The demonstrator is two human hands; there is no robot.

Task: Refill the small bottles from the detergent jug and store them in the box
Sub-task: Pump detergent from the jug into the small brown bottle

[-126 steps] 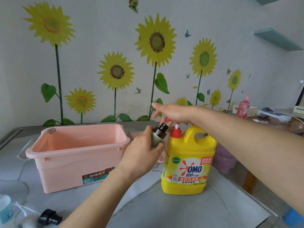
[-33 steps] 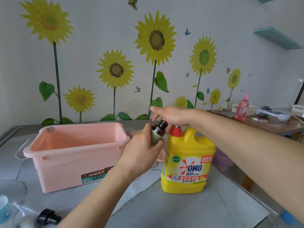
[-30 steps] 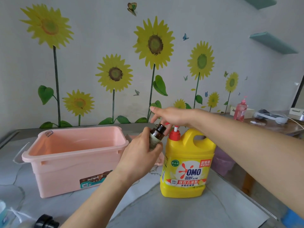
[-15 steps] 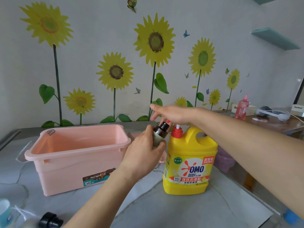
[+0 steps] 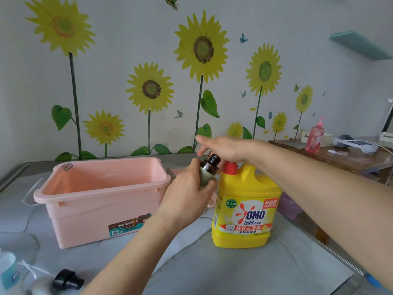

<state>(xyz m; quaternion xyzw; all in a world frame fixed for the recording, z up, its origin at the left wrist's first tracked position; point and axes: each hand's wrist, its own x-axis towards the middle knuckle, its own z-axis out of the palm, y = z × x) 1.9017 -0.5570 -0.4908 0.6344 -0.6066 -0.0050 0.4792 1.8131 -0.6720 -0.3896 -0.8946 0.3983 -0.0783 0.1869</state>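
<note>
A yellow detergent jug (image 5: pixel 244 211) with a red pump collar stands on the grey marble table. My left hand (image 5: pixel 187 196) grips a small amber bottle (image 5: pixel 209 167), uncapped and tilted with its mouth toward the pump. My right hand (image 5: pixel 225 147) rests on top of the pump head, fingers stretched out over the bottle's mouth; the pump head itself is hidden under the palm. An open pink storage box (image 5: pixel 102 199) stands to the left of the jug, and no bottle shows inside it.
At the near left lie a black pump cap (image 5: pixel 67 282) and a white-and-teal bottle (image 5: pixel 7 269). A pink lid (image 5: pixel 210 201) sits behind the jug. The table's right edge (image 5: pixel 319 245) runs close to the jug. A wooden desk (image 5: pixel 340 156) holds a pink dispenser (image 5: pixel 314 137).
My right hand has pressed the pump down: the white stem seen half a second ago is hidden now. The left hand and bottle have stayed at the spout.
</note>
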